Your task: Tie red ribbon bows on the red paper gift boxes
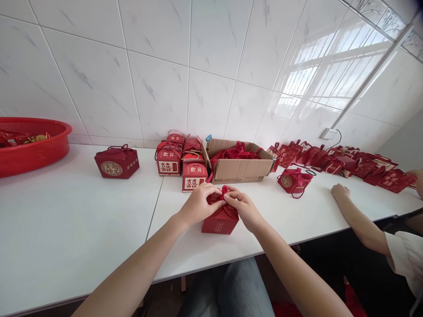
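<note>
A small red gift box (pixel 218 222) sits on the white table (pixel 82 229) right in front of me. Both hands work at its top. My left hand (pixel 198 203) pinches the red ribbon or flap (pixel 225 191) from the left. My right hand (pixel 245 210) pinches the same ribbon from the right. The fingers of both hands are closed and meet over the box's top.
Several finished red boxes (pixel 169 161) stand behind, with one (pixel 116 162) apart to the left. An open cardboard carton (pixel 238 167) holds red ribbons. A red basket (pixel 31 145) sits far left. Flat red boxes (pixel 363 165) pile at the right, near another person's arm (pixel 358 218).
</note>
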{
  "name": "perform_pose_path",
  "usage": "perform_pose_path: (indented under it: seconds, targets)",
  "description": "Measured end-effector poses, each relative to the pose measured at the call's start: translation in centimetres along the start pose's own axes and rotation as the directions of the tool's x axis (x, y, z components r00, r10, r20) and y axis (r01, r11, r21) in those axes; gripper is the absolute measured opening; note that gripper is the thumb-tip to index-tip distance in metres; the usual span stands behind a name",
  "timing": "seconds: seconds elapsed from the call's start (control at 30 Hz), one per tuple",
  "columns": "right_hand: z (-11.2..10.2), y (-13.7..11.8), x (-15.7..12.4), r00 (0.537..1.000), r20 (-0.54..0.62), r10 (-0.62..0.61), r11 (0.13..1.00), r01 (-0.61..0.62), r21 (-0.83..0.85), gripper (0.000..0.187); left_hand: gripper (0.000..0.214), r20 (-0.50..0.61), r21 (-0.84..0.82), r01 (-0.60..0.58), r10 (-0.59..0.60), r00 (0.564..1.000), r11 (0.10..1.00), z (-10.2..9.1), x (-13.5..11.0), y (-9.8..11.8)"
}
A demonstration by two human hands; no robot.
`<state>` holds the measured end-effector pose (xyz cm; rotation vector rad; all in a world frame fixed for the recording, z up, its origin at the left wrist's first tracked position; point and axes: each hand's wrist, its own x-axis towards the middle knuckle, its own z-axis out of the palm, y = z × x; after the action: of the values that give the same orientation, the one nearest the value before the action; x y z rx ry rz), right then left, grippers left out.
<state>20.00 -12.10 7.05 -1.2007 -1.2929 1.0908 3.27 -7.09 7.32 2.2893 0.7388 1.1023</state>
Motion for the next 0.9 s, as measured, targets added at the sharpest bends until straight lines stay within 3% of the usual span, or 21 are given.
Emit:
perform_pose_path:
  seconds: [0.27, 0.4, 0.6, 0.77, 0.9]
  targets:
    - [-0.7, -1.9, -2.1, 0.998, 0.047, 0.044, 0.995, -0.04, -0.092, 0.031, 0.015, 0.099, -0.058, 0.028, -0.022, 0.995, 0.998, -1.0, 0.0, -0.1]
    - [-2.0, -1.7, -1.8, 0.998, -0.038, 0.046, 0.967, -0.054, -0.247, 0.025, 0.015, 0.127, -0.074, 0.058, -0.049, 0.991, 0.996, -1.4, -0.1, 0.1]
    - [-2.9, -0.5, -0.8, 0.978, 0.169, -0.122, 0.892, 0.183, -0.413, 0.035, 0.014, 0.147, -0.086, 0.065, -0.051, 0.988, 0.994, -1.8, -0.2, 0.6]
    - [-3.1, -0.4, -0.7, 0.984, 0.126, -0.123, 0.84, 0.171, -0.514, 0.023, 0.012, 0.14, -0.07, 0.04, -0.03, 0.99, 0.997, -1.7, -0.2, 0.8]
    - [-3.1, -1.3, -1.4, 0.99, 0.066, -0.127, 0.858, 0.143, -0.494, 0.02, 0.013, 0.142, -0.072, 0.054, -0.044, 0.989, 0.996, -1.6, -0.2, 0.5]
